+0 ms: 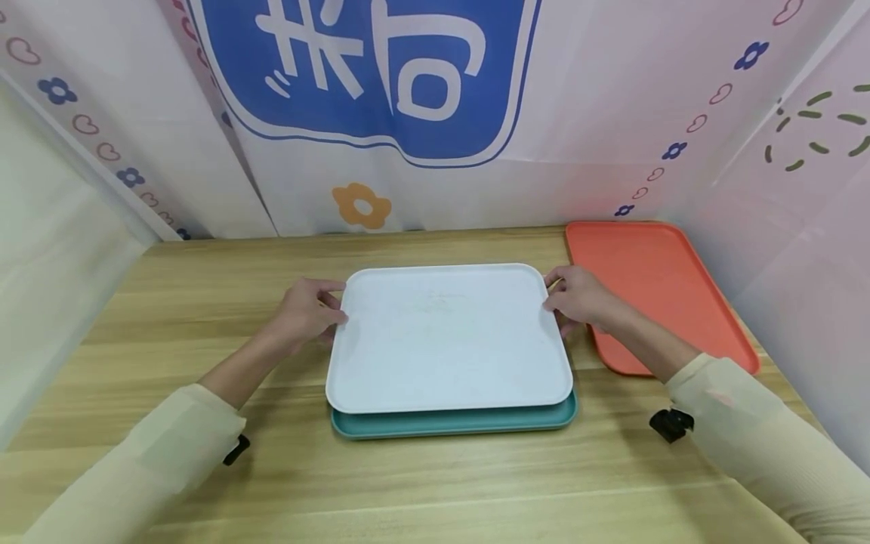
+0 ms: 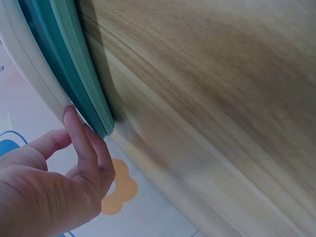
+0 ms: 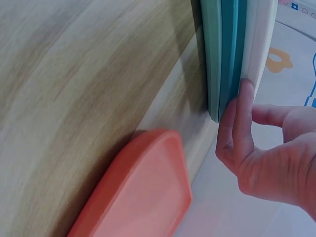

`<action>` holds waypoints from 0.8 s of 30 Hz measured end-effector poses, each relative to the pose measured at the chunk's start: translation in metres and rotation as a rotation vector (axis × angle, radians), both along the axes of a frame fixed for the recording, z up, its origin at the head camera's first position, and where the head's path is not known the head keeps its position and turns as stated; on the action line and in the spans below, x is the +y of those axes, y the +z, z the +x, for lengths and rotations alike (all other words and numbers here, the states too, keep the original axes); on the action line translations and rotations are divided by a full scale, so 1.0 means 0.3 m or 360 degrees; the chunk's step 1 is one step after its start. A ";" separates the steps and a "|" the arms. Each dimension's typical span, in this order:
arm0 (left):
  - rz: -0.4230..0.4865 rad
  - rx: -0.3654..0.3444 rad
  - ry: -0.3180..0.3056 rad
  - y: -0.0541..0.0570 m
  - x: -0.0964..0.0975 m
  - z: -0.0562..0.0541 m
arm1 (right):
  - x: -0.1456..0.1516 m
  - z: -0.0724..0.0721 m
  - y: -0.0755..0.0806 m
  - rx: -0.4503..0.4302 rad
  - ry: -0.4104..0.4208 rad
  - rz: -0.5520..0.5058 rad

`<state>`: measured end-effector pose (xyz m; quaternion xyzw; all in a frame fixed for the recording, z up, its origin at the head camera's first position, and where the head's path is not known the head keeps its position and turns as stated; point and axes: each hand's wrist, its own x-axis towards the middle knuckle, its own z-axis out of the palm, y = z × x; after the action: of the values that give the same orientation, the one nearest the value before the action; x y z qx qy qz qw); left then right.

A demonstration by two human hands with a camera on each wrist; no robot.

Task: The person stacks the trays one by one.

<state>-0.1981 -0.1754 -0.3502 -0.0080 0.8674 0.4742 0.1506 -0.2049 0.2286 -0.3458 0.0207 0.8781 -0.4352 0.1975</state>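
A white rectangular tray (image 1: 448, 340) lies between my two hands, above a teal tray (image 1: 455, 425) whose front rim shows below it. My left hand (image 1: 306, 310) pinches the white tray's left short edge, thumb on top and fingers beneath. On the opposite short edge, my right hand (image 1: 576, 297) grips the rim the same way. Both wrist views show the stack from the side: the white tray's rim (image 2: 34, 64) sits at a slight gap from the teal one, and a lighter green tray (image 3: 212, 59) is lowest, against the table. Most of the lower trays is hidden.
At the right rear of the wooden table (image 1: 204, 461) lies a coral-red tray (image 1: 659, 283), close beside my right hand and forearm. A printed cloth wall (image 1: 448, 204) rises along the back edge, and pale walls stand on both sides.
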 end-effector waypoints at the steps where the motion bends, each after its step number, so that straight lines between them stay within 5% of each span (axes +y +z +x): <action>1: -0.0006 -0.0001 0.0003 0.000 0.001 0.000 | 0.000 0.001 0.000 0.0004 0.0003 0.0000; 24: -0.0001 -0.0006 0.0035 -0.011 0.006 0.008 | 0.003 0.000 -0.023 0.0027 -0.0049 0.0058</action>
<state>-0.1958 -0.1735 -0.3536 -0.0184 0.8671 0.4755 0.1471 -0.2050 0.2295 -0.3528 0.0342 0.8872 -0.4222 0.1828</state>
